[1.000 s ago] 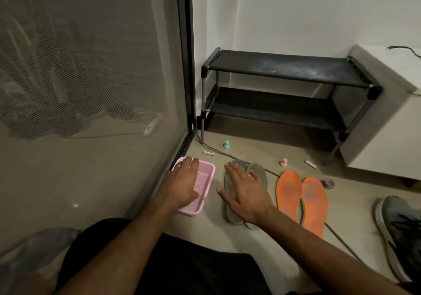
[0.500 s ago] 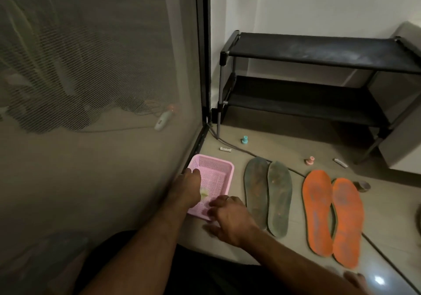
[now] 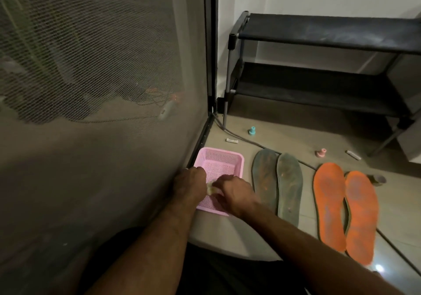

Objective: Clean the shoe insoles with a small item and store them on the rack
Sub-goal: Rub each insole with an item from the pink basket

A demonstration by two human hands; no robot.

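Head view: both hands down in the pink basket (image 3: 224, 158) at 7 o'clock on the floor, against the mesh screen (image 3: 102, 67). Left hand (image 3: 189, 184) and right hand (image 3: 230, 192) curled toward a small pale item (image 3: 210, 188) between them; cannot tell which one grasps it. Just at 3 o'clock of the basket, two grey insoles (image 3: 278, 183) side by side, touching. Further toward 3, two orange insoles (image 3: 344, 210). Black rack (image 3: 330, 32) at 1 o'clock, against the wall.
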